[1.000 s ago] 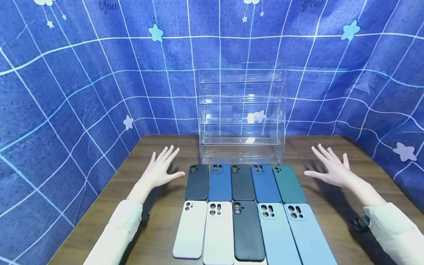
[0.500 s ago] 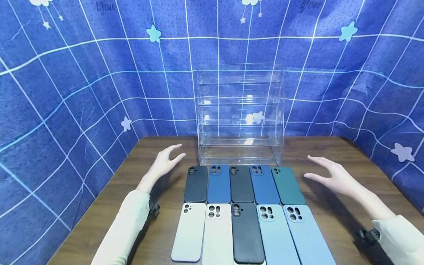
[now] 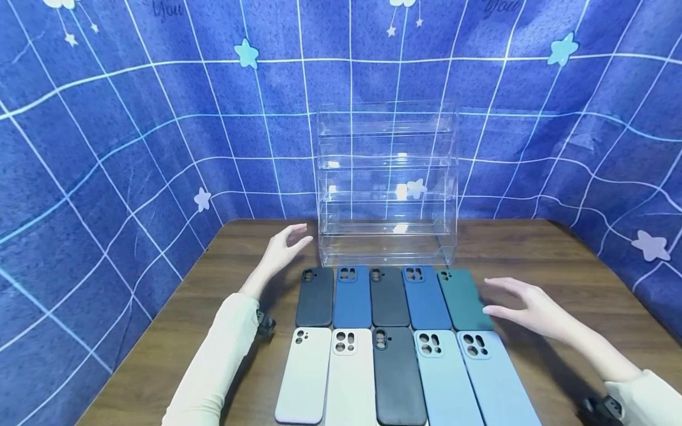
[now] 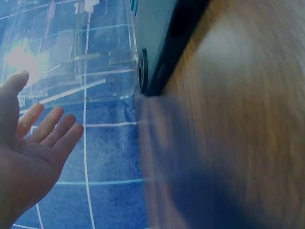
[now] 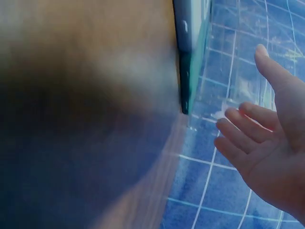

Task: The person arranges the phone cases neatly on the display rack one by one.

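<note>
My left hand [image 3: 281, 248] hovers just left of the clear acrylic display rack [image 3: 388, 258], fingers relaxed and holding nothing. In the left wrist view its palm [image 4: 28, 167] faces the rack with the fingers spread from the thumb. On the other side my right hand [image 3: 533, 305] hangs over the table, fingertips right at the edge of the green phone case [image 3: 466, 302]. Nothing sits between its thumb and fingers [image 5: 243, 129]. Phone cases lie in two rows: black [image 3: 314, 302] and blue [image 3: 353, 302] ones behind, white [image 3: 305, 378] and light blue [image 3: 450, 384] ones in front.
The wooden table [image 3: 213, 272] carries everything. The tiered rack stands upright behind the back row of cases. A blue curtain [image 3: 160, 148] with white grid lines and stars hangs behind and at both sides. Dark wrist cameras [image 3: 264, 324] sit below both sleeves.
Both hands have moved inward, the left toward the rack and the right toward the green case. Their spread fingers have relaxed and bent slightly. The cases and rack have stayed in place.
</note>
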`<state>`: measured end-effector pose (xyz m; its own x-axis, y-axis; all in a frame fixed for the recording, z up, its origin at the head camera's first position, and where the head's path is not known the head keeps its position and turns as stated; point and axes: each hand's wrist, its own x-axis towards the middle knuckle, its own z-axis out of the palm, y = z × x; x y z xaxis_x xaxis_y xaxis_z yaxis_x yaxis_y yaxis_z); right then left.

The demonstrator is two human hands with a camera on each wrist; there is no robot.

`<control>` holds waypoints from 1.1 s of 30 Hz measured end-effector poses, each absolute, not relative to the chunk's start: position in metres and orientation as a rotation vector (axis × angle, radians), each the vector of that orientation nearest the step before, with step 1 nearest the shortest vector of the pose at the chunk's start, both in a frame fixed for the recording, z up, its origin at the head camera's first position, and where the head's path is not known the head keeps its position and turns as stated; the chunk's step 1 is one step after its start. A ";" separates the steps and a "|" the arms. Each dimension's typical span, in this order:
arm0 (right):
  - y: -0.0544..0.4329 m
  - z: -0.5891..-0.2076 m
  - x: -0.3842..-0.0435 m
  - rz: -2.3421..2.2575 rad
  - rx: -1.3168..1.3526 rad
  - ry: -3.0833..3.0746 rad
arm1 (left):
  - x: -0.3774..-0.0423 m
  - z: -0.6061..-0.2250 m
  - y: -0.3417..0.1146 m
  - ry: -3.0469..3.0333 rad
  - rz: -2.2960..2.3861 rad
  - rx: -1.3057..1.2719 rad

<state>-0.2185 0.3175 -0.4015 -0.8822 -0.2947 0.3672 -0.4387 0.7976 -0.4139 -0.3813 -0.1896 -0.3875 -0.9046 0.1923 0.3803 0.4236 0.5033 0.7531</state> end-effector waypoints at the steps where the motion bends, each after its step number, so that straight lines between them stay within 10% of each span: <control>1: 0.316 -0.403 -0.217 0.737 0.578 -2.705 | -0.382 -0.389 -0.188 -2.495 -1.375 -0.524; 33: 0.321 -0.419 -0.201 1.110 0.970 -2.724 | -0.407 -0.406 -0.157 -2.415 -1.761 -0.466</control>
<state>-0.2006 0.3207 -0.4186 -0.8031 -0.5347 0.2630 -0.5663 0.5475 -0.6161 -0.4072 -0.1569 -0.4058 -0.9460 0.1778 0.2711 0.3125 0.2771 0.9086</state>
